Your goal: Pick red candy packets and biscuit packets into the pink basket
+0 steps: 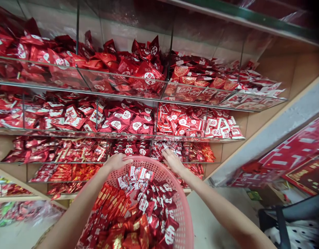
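A pink perforated plastic basket (184, 207) holds piles of red, orange and white wrapped packets (143, 204). My left hand (118, 162) lies at the basket's far rim on the left, its fingers stretched toward the right over the rim. Beyond the rim on the right, my right hand (171, 159) reaches to the small white-and-red packets (156, 147) in a lower shelf compartment. Its fingers are slightly bent and spread, with fingertips at the packets; nothing can be seen held in them.
Tiered shelves with glass fronts (201, 139) and dividers, full of red packets, span the view ahead. Red printed sheets (297, 148) lean at the right. A dark-framed item with spotted white cloth (299, 235) stands at the lower right. More packets (16, 211) lie lower left.
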`<action>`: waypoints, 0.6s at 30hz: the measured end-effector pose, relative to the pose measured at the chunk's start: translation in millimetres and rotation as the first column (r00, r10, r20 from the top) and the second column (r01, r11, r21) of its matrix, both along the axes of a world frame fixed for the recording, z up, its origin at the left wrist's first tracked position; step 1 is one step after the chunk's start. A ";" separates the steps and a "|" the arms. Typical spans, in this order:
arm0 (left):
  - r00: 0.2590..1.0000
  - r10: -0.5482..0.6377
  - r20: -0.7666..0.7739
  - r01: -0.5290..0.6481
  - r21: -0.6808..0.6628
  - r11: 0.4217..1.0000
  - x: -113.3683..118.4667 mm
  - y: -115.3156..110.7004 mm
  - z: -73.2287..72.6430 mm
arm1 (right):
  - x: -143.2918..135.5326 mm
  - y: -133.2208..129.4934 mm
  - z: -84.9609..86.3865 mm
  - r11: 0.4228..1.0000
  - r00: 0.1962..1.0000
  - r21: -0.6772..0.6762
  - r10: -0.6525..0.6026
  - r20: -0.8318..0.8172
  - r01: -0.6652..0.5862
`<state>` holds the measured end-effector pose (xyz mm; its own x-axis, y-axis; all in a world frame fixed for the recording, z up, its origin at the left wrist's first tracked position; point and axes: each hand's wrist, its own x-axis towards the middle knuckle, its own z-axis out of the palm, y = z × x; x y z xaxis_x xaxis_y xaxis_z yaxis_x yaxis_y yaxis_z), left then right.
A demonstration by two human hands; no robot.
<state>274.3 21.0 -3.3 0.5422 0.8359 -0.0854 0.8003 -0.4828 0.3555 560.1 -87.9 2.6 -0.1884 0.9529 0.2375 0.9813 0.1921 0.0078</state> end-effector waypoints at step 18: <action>0.999 -0.008 -0.038 0.009 0.020 1.000 0.7 1.0 1.9 | 2.7 -10.4 10.3 0.970 0.318 0.076 -0.001 -0.948 0.230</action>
